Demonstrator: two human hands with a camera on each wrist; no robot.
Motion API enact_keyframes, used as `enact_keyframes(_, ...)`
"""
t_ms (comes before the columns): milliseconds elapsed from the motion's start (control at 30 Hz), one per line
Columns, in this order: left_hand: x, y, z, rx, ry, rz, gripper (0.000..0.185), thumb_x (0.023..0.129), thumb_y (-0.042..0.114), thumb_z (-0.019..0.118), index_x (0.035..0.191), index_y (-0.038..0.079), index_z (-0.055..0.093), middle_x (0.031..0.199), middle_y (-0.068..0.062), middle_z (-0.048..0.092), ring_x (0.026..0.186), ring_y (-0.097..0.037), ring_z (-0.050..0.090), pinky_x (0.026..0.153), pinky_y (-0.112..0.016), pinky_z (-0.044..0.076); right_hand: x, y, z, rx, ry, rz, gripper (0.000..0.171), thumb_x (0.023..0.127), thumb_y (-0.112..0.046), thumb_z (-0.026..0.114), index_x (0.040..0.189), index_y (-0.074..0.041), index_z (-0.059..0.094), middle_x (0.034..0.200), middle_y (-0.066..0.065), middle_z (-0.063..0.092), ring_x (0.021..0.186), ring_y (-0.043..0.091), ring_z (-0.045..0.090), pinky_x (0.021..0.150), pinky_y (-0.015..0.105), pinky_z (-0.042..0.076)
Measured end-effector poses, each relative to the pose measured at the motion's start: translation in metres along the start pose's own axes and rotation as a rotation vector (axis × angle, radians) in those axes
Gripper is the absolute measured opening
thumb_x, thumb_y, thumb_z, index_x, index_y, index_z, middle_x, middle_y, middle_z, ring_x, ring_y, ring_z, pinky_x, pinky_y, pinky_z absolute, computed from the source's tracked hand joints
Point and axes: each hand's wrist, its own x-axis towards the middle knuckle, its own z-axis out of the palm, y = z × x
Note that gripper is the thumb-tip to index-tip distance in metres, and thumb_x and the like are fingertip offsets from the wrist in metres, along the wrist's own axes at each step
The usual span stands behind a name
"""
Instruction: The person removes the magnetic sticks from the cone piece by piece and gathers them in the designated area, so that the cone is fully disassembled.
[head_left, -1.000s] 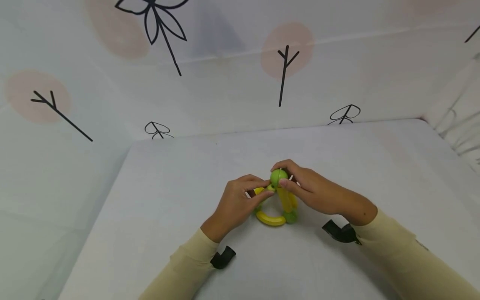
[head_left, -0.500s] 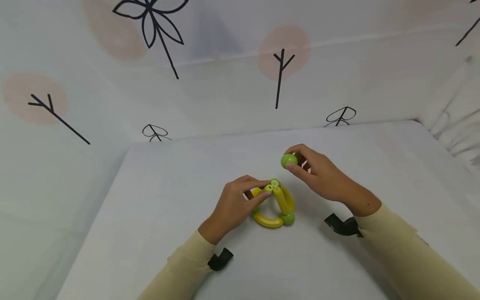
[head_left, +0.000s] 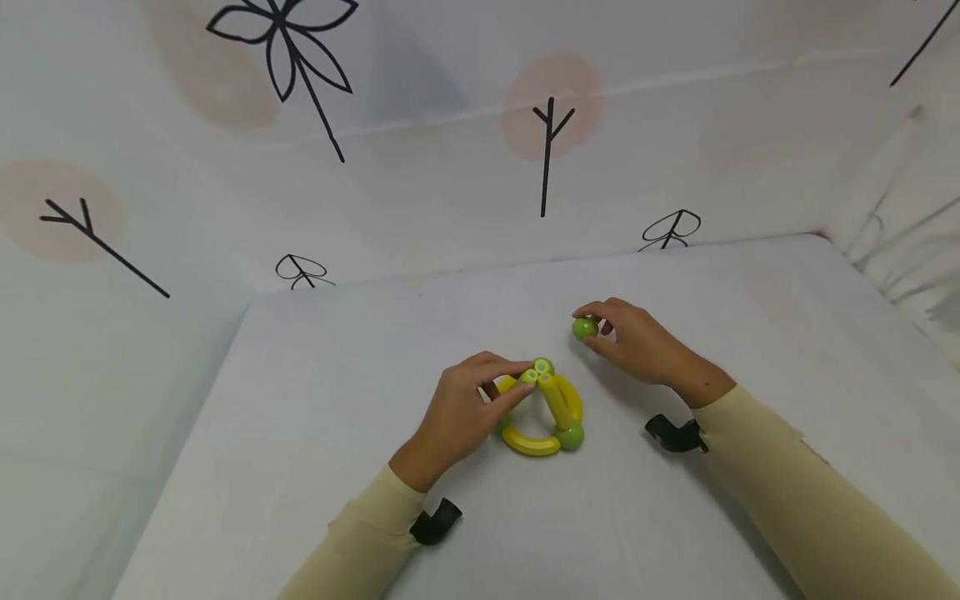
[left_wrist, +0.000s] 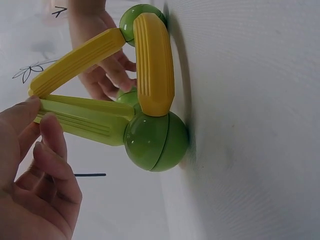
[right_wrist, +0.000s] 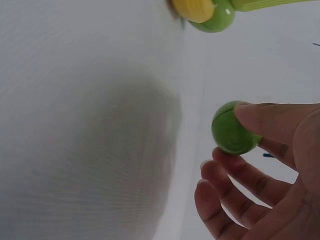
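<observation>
Right hand (head_left: 637, 337) holds green ball (head_left: 584, 328), apart from rod frame (head_left: 543, 408).

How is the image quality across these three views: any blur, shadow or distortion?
Head view: sharp, evenly lit, wide-angle bending at the edges. Left wrist view: the toy frame is crisp, the left hand soft up close. Right wrist view: the green ball is slightly soft, and a broad diffuse shadow lies on the table.

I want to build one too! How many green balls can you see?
3 that I can see. One green ball is in the right hand. One corner ball sits under the yellow sticks, another near the left hand. More may be hidden.
</observation>
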Motion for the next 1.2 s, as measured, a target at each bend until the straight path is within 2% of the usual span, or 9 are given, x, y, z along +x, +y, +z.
enact_keyframes(367,0.001,0.002,-0.003,0.001,-0.013,0.014,0.028,0.090,0.024,0.075,0.118,0.018,0.075,0.103,0.006,0.072,0.070,-0.008,0.059,0.062,-0.020,0.052,0.003,0.007,0.006,-0.029,-0.055,0.046,0.042,0.093,-0.006,0.067,0.134,-0.004,0.059,0.116,0.016,0.064,0.100,0.028,0.060,0.083,0.043,0.053)
enact_keyframes(633,0.001,0.003,-0.005,0.015,-0.008,0.014,0.029,0.090,0.021,0.076,0.118,0.018,0.075,0.102,0.006,0.072,0.069,-0.006,0.057,0.062,-0.020,0.052,0.004,0.004,0.003,-0.049,-0.076,0.042,0.052,0.093,-0.010,0.069,0.142,-0.007,0.053,0.116,0.018,0.062,0.100,0.029,0.060,0.086,0.046,0.053)
enact_keyframes(733,0.002,0.004,-0.007,0.019,-0.002,0.019,0.029,0.089,0.020,0.077,0.118,0.018,0.075,0.102,0.005,0.072,0.068,-0.006,0.057,0.061,-0.020,0.051,0.002,-0.003,-0.003,-0.067,-0.065,0.040,0.051,0.095,-0.015,0.068,0.143,-0.008,0.052,0.122,0.019,0.060,0.106,0.031,0.060,0.090,0.050,0.053)
enact_keyframes(800,0.002,0.004,-0.007,0.026,0.002,0.026,0.028,0.089,0.022,0.077,0.117,0.018,0.075,0.103,0.006,0.072,0.068,-0.005,0.057,0.061,-0.020,0.051,-0.002,-0.010,-0.010,-0.061,-0.026,0.023,0.046,0.096,-0.016,0.066,0.141,-0.008,0.054,0.124,0.019,0.060,0.107,0.031,0.060,0.088,0.049,0.054)
enact_keyframes(867,0.002,0.004,-0.007,0.034,0.005,0.036,0.028,0.089,0.023,0.077,0.117,0.018,0.075,0.103,0.006,0.072,0.068,-0.005,0.057,0.061,-0.019,0.051,-0.009,-0.017,-0.015,-0.037,0.023,-0.006,0.038,0.097,-0.014,0.063,0.135,-0.009,0.059,0.117,0.016,0.063,0.102,0.029,0.060,0.083,0.045,0.054)
enact_keyframes(933,0.001,0.003,-0.006,0.049,0.002,0.045,0.028,0.089,0.025,0.076,0.116,0.018,0.075,0.103,0.006,0.072,0.068,-0.004,0.057,0.061,-0.018,0.051,-0.017,-0.024,-0.017,-0.006,0.062,-0.063,0.030,0.097,-0.010,0.063,0.126,-0.008,0.065,0.104,0.010,0.065,0.091,0.023,0.059,0.075,0.036,0.053)
enact_keyframes(1000,-0.001,0.003,-0.005,0.062,-0.006,0.050,0.028,0.090,0.028,0.075,0.116,0.017,0.075,0.103,0.005,0.072,0.068,-0.004,0.057,0.061,-0.017,0.051,-0.028,-0.031,-0.016,0.023,0.067,-0.119,0.023,0.095,-0.006,0.063,0.117,-0.009,0.069,0.091,0.003,0.062,0.081,0.017,0.055,0.069,0.029,0.051)
enact_keyframes(1100,-0.005,0.004,-0.006,0.078,-0.001,0.044,0.027,0.090,0.026,0.076,0.116,0.017,0.074,0.103,0.005,0.072,0.069,-0.006,0.059,0.062,-0.018,0.051,-0.042,-0.041,-0.010,0.060,0.015,-0.182,0.021,0.092,-0.003,0.064,0.111,-0.010,0.070,0.081,-0.004,0.056,0.073,0.012,0.051,0.063,0.022,0.049)
enact_keyframes(1200,-0.008,0.003,-0.009,0.086,0.020,0.038,0.025,0.090,0.023,0.076,0.114,0.018,0.074,0.103,0.005,0.071,0.069,-0.007,0.059,0.062,-0.020,0.052,-0.051,-0.051,-0.001,0.094,-0.058,-0.191,0.023,0.090,-0.008,0.067,0.112,-0.011,0.069,0.079,-0.007,0.054,0.068,0.009,0.050,0.059,0.022,0.047)
